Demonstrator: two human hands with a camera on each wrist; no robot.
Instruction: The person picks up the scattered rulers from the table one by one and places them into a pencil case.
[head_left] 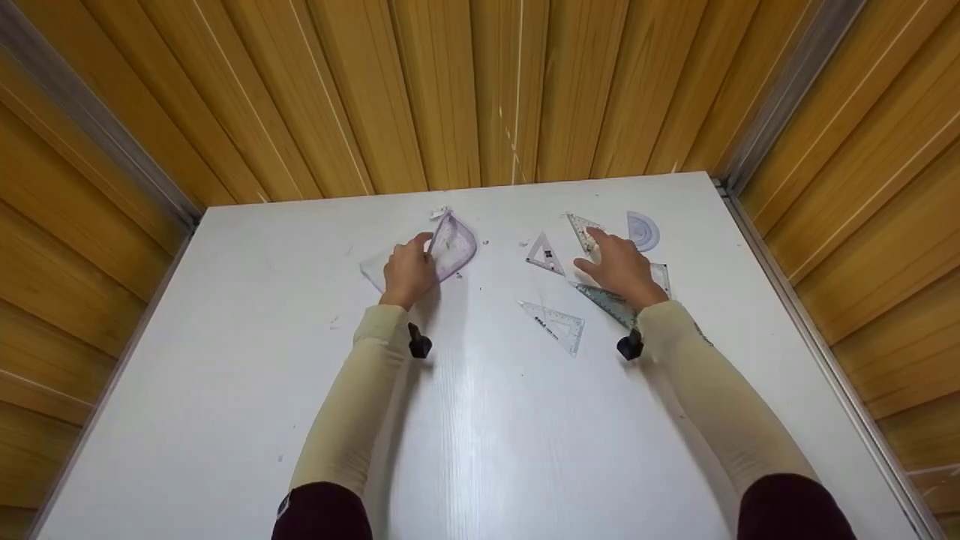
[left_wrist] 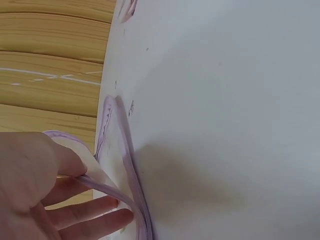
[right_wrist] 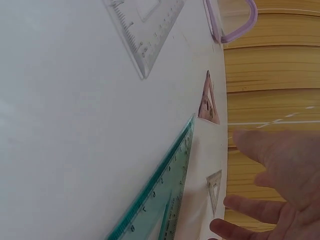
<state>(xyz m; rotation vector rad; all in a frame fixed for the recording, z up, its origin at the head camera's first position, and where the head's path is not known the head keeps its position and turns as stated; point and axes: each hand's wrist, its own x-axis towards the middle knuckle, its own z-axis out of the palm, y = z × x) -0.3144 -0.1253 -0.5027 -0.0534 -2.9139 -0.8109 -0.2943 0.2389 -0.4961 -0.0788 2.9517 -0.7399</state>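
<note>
My left hand point(head_left: 410, 271) pinches the edge of a see-through pouch with purple trim point(head_left: 459, 251), thumb on one side and fingers on the other. In the left wrist view the pouch's mouth gapes between two purple edges point(left_wrist: 131, 172). Fingers spread, my right hand point(head_left: 621, 271) is above several set squares and holds nothing. Close to its fingertips lies a small clear set square point(head_left: 581, 228). A green set square point(head_left: 602, 301) is partly hidden beneath the hand and wrist. To its left lie a pinkish set square point(head_left: 544, 255) and a larger clear set square point(head_left: 560, 328).
A bluish protractor point(head_left: 643, 231) lies beyond the right hand. Another clear ruler-like piece point(head_left: 661, 274) shows only partly beside that hand. The white table point(head_left: 225, 337) meets yellow wood-patterned walls point(head_left: 435, 97) at the back and sides.
</note>
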